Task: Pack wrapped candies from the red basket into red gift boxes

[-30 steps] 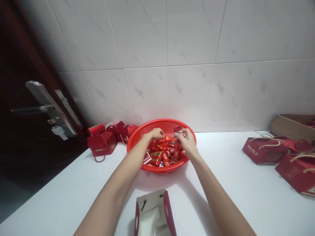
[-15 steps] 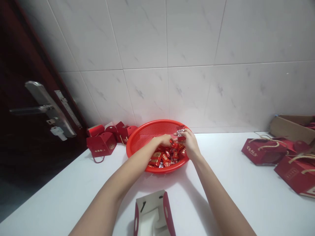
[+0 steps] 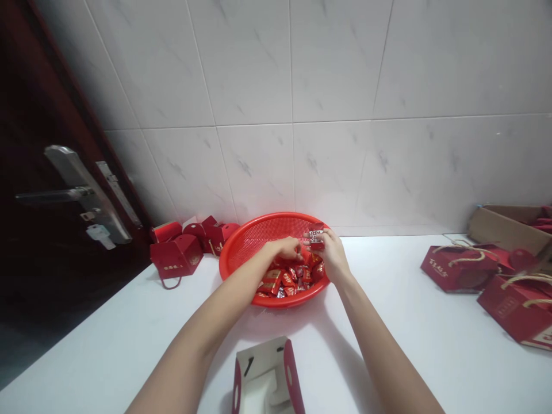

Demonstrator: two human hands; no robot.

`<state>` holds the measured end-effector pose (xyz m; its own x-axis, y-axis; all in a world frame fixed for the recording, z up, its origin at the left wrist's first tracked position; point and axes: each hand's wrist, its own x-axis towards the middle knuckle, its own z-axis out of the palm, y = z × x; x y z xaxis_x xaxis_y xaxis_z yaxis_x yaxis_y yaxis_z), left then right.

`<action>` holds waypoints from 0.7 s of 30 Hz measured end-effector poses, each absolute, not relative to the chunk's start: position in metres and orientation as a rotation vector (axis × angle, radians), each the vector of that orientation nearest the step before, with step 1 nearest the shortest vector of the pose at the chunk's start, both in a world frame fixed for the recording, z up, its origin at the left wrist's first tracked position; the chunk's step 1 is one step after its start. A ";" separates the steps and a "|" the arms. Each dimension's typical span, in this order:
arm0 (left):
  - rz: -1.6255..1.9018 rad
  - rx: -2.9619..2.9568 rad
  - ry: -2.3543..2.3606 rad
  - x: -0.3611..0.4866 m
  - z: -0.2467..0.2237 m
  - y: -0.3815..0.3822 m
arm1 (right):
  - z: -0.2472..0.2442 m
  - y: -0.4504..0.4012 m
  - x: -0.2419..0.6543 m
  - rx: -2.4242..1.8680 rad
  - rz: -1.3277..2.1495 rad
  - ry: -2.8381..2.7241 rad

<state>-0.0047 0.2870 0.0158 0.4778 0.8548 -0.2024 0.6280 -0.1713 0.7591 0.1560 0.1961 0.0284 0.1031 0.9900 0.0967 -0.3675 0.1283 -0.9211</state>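
A red plastic basket (image 3: 235, 270) with a mesh wall holds a heap of red-wrapped candies (image 3: 288, 280). My left hand (image 3: 287, 248) reaches over the heap with its fingers bent together; what they grip, if anything, is hidden. At the basket's right rim, my right hand (image 3: 334, 253) pinches a small red packet (image 3: 316, 236) with white print between thumb and fingers. In front of the basket, near the bottom edge, stands an open gift box (image 3: 263, 359) with a white inside and dark red side flaps.
Several dark red gift boxes (image 3: 176, 257) cluster left of the basket against the tiled wall (image 3: 259, 167). On the right are red boxes with rope handles (image 3: 459, 270) and a brown carton (image 3: 491, 227). A dark door (image 3: 38, 259) with a metal handle borders the white table (image 3: 129, 333).
My left hand's fingertips have curled in a little more over the candies. The right hand still holds the packet, slightly turned. The whole view has shifted slightly.
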 end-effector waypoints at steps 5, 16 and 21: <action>0.591 1.806 1.102 -0.012 0.037 0.292 | 0.025 0.198 0.156 -0.877 1.123 -0.843; 0.737 1.666 0.826 -0.003 0.045 0.283 | 0.025 0.198 0.160 -0.804 1.218 -0.806; 0.747 1.643 0.799 -0.002 0.046 0.282 | 0.021 0.201 0.161 -0.783 1.237 -0.821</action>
<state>-0.0021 0.2821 0.0456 0.5725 0.8172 0.0659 0.1215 -0.1640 0.9789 0.1607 0.2006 0.0215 0.1341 0.9853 0.1058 -0.4803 0.1580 -0.8627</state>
